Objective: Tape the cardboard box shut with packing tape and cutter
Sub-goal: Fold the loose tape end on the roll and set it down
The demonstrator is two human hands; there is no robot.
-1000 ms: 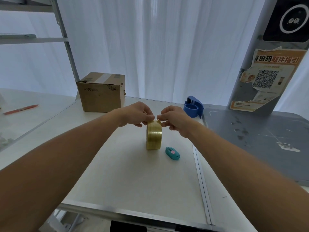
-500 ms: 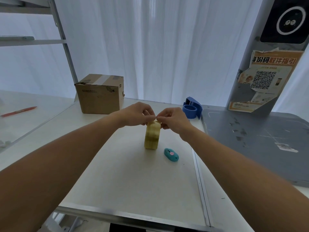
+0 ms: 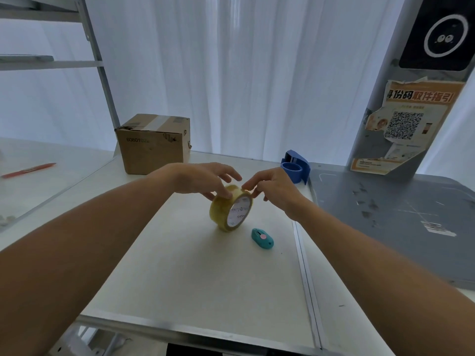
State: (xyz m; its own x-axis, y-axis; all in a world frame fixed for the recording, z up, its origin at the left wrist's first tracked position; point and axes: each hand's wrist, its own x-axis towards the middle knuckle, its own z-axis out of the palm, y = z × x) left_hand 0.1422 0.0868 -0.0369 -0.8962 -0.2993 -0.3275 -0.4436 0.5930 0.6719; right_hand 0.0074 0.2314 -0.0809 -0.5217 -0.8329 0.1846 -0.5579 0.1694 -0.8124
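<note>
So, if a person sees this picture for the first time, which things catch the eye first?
First the two bare arms reaching in, with the left hand and right hand both on the yellow tape roll, standing on edge at the table's middle. Next, the small teal cutter beside the roll, and the cardboard box at the far left corner.
</note>
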